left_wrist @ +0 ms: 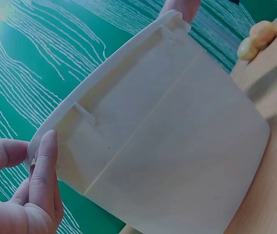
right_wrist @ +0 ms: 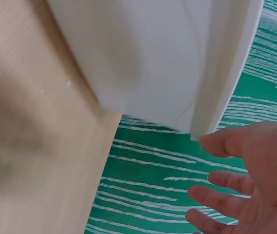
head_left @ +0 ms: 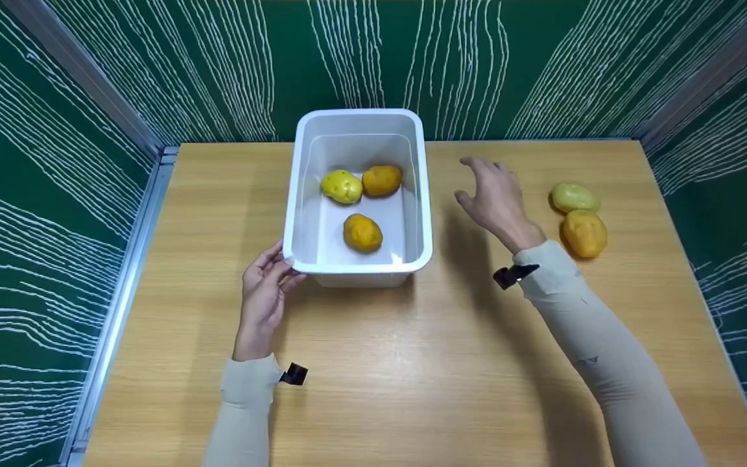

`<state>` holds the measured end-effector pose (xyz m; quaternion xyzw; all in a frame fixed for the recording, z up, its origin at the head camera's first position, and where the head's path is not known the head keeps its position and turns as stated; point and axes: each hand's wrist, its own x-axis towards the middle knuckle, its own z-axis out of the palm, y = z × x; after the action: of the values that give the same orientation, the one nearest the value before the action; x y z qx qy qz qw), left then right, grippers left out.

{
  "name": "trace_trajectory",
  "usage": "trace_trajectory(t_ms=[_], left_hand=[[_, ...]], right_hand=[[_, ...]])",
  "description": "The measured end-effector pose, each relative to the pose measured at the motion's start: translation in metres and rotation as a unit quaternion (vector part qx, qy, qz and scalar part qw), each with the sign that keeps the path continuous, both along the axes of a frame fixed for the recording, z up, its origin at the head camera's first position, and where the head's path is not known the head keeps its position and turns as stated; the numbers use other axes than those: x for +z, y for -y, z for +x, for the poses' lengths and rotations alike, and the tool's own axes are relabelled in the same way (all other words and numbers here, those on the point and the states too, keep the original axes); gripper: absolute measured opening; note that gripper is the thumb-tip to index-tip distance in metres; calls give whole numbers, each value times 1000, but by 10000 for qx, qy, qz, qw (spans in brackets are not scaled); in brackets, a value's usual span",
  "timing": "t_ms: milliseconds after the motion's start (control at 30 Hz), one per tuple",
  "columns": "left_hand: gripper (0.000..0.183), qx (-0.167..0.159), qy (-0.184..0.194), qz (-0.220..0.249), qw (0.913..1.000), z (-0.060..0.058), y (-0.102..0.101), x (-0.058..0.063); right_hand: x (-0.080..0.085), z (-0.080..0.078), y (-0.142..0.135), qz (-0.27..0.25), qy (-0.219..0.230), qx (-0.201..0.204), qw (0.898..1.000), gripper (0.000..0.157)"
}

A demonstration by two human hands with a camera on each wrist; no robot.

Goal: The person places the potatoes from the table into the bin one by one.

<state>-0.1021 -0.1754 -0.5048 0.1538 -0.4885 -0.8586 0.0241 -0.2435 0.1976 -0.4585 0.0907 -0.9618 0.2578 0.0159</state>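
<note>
Already pinching the near left corner of the white tub [head_left: 298, 194] with the left hand [head_left: 263, 295], right hand [head_left: 497, 198] spread and empty between tub and two loose potatoes [head_left: 578, 217]; could tip the tub from that one-corner hold.

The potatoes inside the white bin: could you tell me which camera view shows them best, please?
The head view: it looks down into the white bin at all three potatoes. Both wrist views show only the bin's outer wall, so its contents are hidden.
</note>
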Motion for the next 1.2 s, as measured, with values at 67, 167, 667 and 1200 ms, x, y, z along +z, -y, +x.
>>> trace_trajectory(t_ms=[67, 167, 667, 1200], left_hand=[[49, 14, 5, 17, 10000, 0, 0, 0], [49, 28, 9, 18, 10000, 0, 0, 0], [51, -78, -79, 105, 9999, 1, 0, 2], [50, -4, 60, 90, 9999, 0, 0, 1]], right_hand=[[-3, 1, -5, 39, 85, -57, 9999, 59], [-9, 2, -12, 78, 133, -82, 9998, 60], [-31, 4, -53, 70, 226, -295, 9993, 58], [-50, -1, -110, 442, 239, -679, 9964, 58]])
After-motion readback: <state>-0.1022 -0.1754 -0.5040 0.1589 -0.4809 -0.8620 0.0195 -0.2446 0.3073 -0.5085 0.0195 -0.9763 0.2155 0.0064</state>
